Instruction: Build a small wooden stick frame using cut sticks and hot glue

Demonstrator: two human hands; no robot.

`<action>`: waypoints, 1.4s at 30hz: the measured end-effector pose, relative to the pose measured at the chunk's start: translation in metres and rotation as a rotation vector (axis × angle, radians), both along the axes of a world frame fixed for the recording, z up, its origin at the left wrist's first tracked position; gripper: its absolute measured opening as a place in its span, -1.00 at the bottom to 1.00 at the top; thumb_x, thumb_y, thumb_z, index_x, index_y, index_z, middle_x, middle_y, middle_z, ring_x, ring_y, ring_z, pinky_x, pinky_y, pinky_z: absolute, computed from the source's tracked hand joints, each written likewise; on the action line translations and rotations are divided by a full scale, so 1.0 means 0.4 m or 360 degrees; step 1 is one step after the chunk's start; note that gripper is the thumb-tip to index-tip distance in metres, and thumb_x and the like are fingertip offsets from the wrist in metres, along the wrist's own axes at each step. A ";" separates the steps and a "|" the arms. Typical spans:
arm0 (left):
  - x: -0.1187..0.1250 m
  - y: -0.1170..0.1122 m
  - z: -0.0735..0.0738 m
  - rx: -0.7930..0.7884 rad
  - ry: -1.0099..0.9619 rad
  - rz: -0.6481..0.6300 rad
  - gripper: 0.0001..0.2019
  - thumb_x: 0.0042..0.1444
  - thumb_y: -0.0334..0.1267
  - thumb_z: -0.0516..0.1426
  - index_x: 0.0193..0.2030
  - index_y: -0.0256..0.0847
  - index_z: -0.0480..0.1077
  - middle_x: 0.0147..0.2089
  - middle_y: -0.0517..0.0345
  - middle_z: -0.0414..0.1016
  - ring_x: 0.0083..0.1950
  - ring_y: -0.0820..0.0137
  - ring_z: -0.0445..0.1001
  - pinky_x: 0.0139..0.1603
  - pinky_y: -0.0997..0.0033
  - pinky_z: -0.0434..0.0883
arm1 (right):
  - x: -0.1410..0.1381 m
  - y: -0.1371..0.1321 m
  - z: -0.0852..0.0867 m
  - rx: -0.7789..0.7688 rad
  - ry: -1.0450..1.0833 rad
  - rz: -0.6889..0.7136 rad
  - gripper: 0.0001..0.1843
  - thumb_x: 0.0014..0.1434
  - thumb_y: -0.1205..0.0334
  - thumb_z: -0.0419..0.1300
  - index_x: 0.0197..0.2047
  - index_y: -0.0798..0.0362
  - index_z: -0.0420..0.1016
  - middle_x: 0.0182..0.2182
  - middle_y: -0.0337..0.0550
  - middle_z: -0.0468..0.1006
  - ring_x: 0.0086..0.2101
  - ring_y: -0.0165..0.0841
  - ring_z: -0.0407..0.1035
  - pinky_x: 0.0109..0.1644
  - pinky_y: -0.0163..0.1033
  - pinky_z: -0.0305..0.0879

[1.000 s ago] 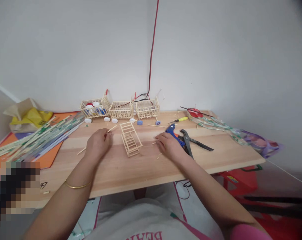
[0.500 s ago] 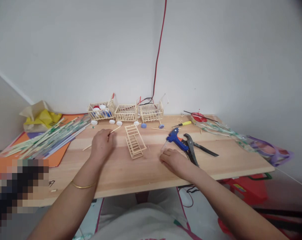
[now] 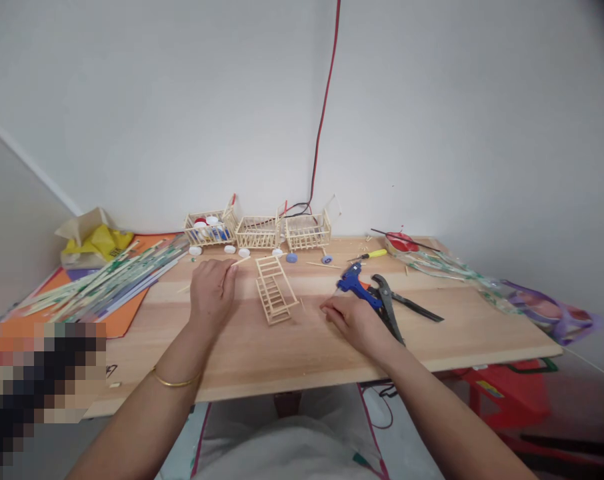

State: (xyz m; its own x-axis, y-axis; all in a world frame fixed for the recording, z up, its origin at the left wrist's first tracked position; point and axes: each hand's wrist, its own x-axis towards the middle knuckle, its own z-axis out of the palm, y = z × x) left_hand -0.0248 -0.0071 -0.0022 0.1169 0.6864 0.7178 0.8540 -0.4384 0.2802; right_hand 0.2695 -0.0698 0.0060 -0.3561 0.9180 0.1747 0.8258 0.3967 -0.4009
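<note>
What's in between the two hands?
In the head view, a wooden frame lies on the table between the left hand and right hand. A held stick pokes in, and a thin sliver lies beside the frame.

The left hand (image 3: 213, 293) hides part of the stick (image 3: 241, 261) in its grip, and the right hand (image 3: 355, 321) is turned so that anything between its curled fingertips cannot be made out. That hand and its wrist cover part of the pliers (image 3: 386, 303), while bars of the leftmost cart (image 3: 212, 244) partly screen the pieces inside, and the table (image 3: 262, 360) hides some of the red stool (image 3: 513, 395). Blocky pixels mask the lower left corner, the purple bag (image 3: 575, 325) is blurred, and the frame cuts off both arms below and the cable (image 3: 326, 107) above.
</note>
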 end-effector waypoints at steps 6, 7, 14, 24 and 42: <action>0.010 -0.015 0.006 0.0262 0.0041 0.0022 -0.81 0.16 -0.25 0.07 -0.21 -0.24 0.47 -0.36 0.01 0.46 -0.26 0.27 0.35 -0.17 0.25 0.22 | -0.029 -0.016 -0.003 0.0203 0.0092 -0.0145 -0.70 0.27 0.22 -0.07 -0.50 0.05 0.22 -0.56 -0.19 0.38 -0.51 -0.39 0.25 -0.42 -0.32 0.05; 0.012 -0.017 0.006 0.0285 0.0035 -0.0001 -0.83 0.15 -0.26 0.08 -0.21 -0.22 0.47 -0.36 0.02 0.47 -0.27 0.27 0.36 -0.17 0.26 0.22 | -0.033 -0.017 -0.005 0.0240 0.0119 -0.0154 -0.69 0.28 0.23 -0.09 -0.51 0.04 0.19 -0.57 -0.21 0.35 -0.53 -0.40 0.22 -0.43 -0.32 0.03; 0.030 -0.047 0.008 0.0259 -0.0201 -0.0215 -0.84 0.15 -0.32 0.07 -0.18 -0.26 0.44 -0.37 0.06 0.47 -0.33 0.39 0.42 -0.28 0.43 0.31 | -0.042 -0.012 -0.017 0.0352 0.0241 -0.0097 -0.56 0.27 0.15 -0.04 -0.63 0.03 0.05 -0.67 -0.29 0.21 -0.60 -0.46 0.11 -0.47 -0.32 -0.05; 0.088 -0.141 0.108 -0.0481 -0.1487 -0.0635 -0.88 0.16 -0.22 0.04 -0.18 -0.15 0.29 -0.34 0.15 0.47 -0.29 0.39 0.42 -0.23 0.36 0.35 | -0.061 -0.054 0.062 0.0195 0.0778 -0.0056 -0.88 0.21 0.23 0.08 -0.31 0.05 0.41 -0.40 -0.17 0.49 -0.38 -0.41 0.34 -0.26 -0.31 0.25; 0.107 -0.231 0.098 -0.0714 -0.0616 -0.0741 -0.85 0.12 -0.32 0.11 -0.20 -0.08 0.47 -0.26 0.09 0.54 -0.27 0.35 0.48 -0.26 0.39 0.39 | -0.113 -0.069 0.130 0.0038 0.0575 0.0400 -0.85 0.29 0.23 -0.01 -0.21 0.04 0.36 -0.35 -0.17 0.46 -0.33 -0.41 0.30 -0.25 -0.33 0.17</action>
